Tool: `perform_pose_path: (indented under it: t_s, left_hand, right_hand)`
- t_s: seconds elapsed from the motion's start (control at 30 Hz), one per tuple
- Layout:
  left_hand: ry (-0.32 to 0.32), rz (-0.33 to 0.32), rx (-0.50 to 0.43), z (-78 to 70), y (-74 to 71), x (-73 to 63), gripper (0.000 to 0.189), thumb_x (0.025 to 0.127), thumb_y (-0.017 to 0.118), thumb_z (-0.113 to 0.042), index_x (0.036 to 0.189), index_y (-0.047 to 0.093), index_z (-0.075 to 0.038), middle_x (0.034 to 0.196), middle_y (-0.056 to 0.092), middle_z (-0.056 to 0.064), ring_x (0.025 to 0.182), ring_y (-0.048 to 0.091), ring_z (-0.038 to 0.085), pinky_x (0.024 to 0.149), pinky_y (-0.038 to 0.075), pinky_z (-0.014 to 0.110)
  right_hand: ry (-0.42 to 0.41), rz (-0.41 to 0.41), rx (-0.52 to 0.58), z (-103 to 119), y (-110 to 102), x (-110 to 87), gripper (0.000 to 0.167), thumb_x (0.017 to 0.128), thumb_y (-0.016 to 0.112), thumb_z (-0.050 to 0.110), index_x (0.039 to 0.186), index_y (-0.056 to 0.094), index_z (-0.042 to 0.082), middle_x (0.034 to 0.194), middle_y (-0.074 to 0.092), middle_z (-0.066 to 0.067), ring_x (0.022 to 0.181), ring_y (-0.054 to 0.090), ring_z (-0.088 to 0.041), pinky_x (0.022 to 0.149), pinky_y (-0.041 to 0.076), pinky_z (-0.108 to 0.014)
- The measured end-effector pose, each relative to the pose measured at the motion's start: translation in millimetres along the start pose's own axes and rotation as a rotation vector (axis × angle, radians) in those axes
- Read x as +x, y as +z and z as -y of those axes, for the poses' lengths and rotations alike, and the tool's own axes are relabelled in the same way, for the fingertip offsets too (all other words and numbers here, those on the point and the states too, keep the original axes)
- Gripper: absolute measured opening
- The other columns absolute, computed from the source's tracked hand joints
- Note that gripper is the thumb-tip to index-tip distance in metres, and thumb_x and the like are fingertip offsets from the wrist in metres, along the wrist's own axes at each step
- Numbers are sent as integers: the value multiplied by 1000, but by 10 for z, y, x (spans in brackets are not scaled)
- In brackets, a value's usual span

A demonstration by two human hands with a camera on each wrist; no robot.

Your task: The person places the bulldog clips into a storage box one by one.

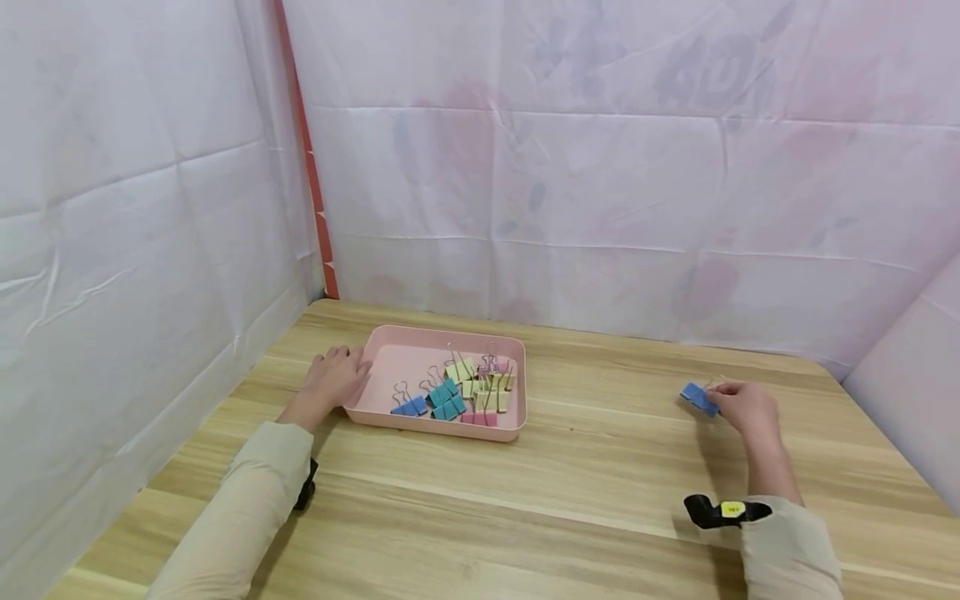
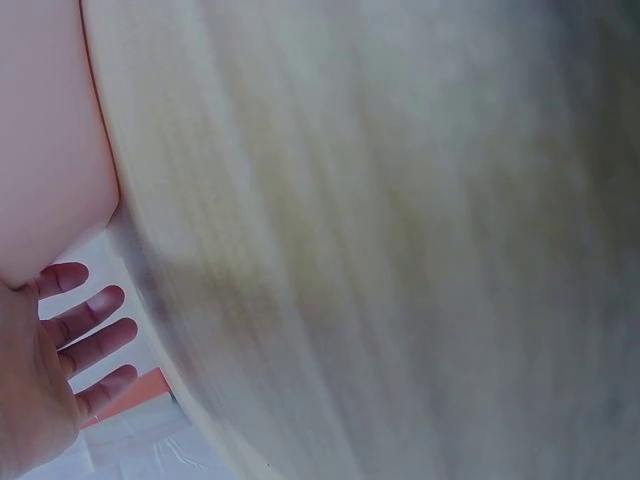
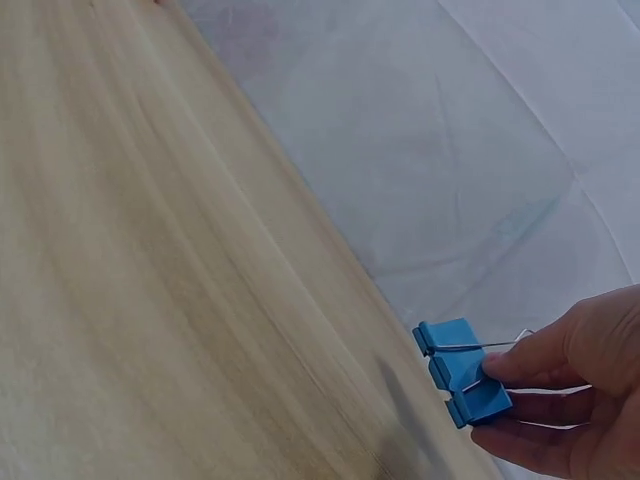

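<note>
Pinched in my right hand (image 1: 750,408) is a blue binder clip (image 1: 700,399), raised over the right side of the table. The right wrist view shows the thumb and fingers at the wire handle end of that blue clip (image 3: 460,370). On the other side, my left hand (image 1: 330,383) rests against the left wall of a shallow pink tray (image 1: 393,358). Its fingers (image 2: 100,340) are spread and relaxed beside the tray wall in the left wrist view. Inside the tray lie several binder clips: a blue one (image 1: 409,407), teal (image 1: 447,407), yellow and pink (image 1: 480,418).
A wood-grain table (image 1: 570,500) spans the space between the hands. White sheets with faint prints (image 1: 600,183) hang along its back and sides. An orange-red strip (image 1: 311,175) runs down the back left corner.
</note>
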State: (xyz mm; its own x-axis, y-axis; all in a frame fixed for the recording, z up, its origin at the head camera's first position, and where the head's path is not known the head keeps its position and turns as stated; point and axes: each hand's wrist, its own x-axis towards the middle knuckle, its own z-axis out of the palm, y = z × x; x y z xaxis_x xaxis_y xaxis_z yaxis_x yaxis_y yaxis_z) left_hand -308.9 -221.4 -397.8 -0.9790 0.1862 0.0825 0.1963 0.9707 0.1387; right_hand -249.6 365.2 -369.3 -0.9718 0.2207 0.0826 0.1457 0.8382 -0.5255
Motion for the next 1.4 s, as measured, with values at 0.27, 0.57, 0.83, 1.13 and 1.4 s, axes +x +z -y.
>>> perform_pose_path:
  t_s: [0.27,0.57,0.83,1.13,1.4]
  left_hand:
    - [-4,4,-3,-7,-16,14,46,99,34,-29,129,42,5,122,45,29,115,38,42,93,27,58]
    - [-15,15,-6,6,-1,-4,46,99,34,-29,130,41,4,123,44,29,116,37,43,94,26,59]
    - [-10,12,-13,0,-19,-12,45,99,35,-29,129,42,5,122,45,28,115,38,42,93,26,59]
    - [-10,17,-17,-1,-20,0,46,99,34,-29,129,42,5,123,44,29,116,38,42,94,26,59]
    - [-14,21,-10,4,-15,-2,47,99,34,-30,131,40,4,124,44,28,116,37,42,95,25,58]
  right_hand:
    - [-40,47,-9,88,39,41,41,91,54,24,103,57,-15,99,57,-31,86,52,-42,68,43,-46]
    - [-97,55,4,198,150,71,35,90,57,20,98,60,-13,92,60,-27,79,54,-34,60,41,-36]
    - [-130,70,4,316,197,78,33,89,57,18,99,61,-13,94,60,-28,80,54,-35,62,42,-39]
    - [-145,106,42,478,224,93,33,89,56,17,101,61,-14,86,63,-22,75,58,-29,60,44,-36]
    - [-181,114,24,625,274,111,33,90,56,16,102,61,-14,87,64,-21,76,58,-30,64,46,-41]
